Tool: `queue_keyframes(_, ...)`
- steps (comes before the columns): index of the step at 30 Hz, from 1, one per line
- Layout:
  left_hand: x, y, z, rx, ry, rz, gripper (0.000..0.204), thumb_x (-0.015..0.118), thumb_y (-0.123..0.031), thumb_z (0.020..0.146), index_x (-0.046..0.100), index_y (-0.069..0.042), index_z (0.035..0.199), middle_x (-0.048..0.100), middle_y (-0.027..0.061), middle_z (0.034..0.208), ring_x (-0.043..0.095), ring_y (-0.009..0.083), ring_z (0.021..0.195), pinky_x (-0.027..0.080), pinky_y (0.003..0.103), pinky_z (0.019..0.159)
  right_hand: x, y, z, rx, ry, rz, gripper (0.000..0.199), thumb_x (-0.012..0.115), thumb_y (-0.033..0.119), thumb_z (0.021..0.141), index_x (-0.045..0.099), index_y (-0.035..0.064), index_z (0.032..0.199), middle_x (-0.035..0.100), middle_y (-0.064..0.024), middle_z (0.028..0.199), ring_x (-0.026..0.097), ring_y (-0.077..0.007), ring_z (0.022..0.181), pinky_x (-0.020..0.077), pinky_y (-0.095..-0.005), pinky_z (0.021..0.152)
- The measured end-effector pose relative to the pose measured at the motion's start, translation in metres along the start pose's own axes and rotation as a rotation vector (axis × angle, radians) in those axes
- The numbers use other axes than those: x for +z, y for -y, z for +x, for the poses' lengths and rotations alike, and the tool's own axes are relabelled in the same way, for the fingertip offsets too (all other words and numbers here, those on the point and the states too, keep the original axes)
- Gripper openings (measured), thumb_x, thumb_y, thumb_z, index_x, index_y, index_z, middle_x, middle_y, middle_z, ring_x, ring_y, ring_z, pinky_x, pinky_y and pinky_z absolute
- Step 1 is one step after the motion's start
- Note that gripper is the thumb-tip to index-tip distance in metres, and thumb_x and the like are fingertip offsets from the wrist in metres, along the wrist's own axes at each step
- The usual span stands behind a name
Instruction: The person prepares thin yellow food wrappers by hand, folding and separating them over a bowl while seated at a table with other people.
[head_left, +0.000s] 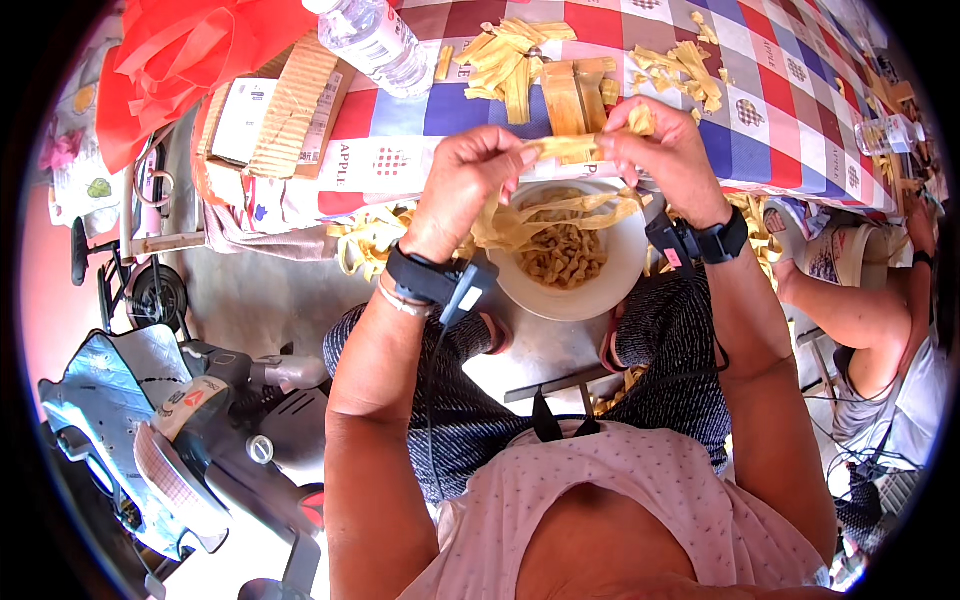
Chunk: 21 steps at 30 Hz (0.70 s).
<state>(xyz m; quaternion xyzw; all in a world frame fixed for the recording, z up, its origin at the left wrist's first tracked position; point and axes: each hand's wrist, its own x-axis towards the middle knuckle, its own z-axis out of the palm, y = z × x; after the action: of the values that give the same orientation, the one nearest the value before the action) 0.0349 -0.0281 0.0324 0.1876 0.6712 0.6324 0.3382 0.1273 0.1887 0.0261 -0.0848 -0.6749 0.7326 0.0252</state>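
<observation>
As both hands pinch its ends, the strip lies between the two grips; left hand closed on it at nine o'clock, thumb against fingers; right hand likewise at three; the bowl, with curls inside, sits at six o'clock from the strip; block at twelve; bottle at ten.

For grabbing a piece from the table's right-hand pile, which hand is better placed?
Probably the right hand: it is nearer the pile, while the left hand is farther across. Both pinch a strip, so the right would likely have to let go first.
</observation>
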Motion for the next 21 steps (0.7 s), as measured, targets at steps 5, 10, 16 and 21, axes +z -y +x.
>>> queue_keyframes(5,0.002,-0.005,0.032,0.064,-0.069,-0.015,0.008,0.066,-0.012,0.085,0.063,-0.005,0.081,0.054,-0.0056,0.063,0.040,0.0022,0.051,0.029,0.018,0.048,-0.016,-0.010,0.026,-0.050,-0.084,0.035,0.005,0.064,0.003,0.085,0.060,0.0027,0.088,0.059,-0.0017,0.069,0.050,-0.0050,0.052,0.0424,-0.0209,0.047)
queue_keyframes(10,0.004,0.002,0.048,0.087,-0.097,0.034,0.010,0.067,-0.012,0.084,0.064,-0.005,0.078,0.056,-0.0060,0.066,0.040,0.0015,0.055,0.028,0.019,0.050,-0.021,-0.022,0.036,-0.063,-0.083,-0.015,0.005,0.064,0.003,0.085,0.060,0.0031,0.088,0.059,-0.0007,0.068,0.050,-0.0045,0.052,0.0410,-0.0204,0.046)
queue_keyframes(16,0.002,0.015,0.055,0.080,-0.141,0.218,0.014,0.068,-0.014,0.084,0.063,-0.003,0.076,0.055,-0.0049,0.067,0.043,0.0033,0.062,0.034,0.020,0.056,-0.021,-0.027,0.040,-0.010,-0.098,-0.034,0.006,0.066,0.004,0.085,0.060,0.0032,0.085,0.058,0.0005,0.066,0.049,-0.0036,0.051,0.0382,-0.0197,0.044)
queue_keyframes(21,0.008,0.010,0.050,0.116,-0.163,0.274,0.015,0.068,-0.014,0.084,0.064,-0.002,0.076,0.054,-0.0052,0.066,0.042,0.0035,0.060,0.034,0.021,0.054,-0.021,-0.026,0.036,-0.008,-0.124,-0.066,0.006,0.065,0.005,0.085,0.059,0.0035,0.087,0.058,0.0000,0.067,0.048,-0.0032,0.051,0.0364,-0.0191,0.044)
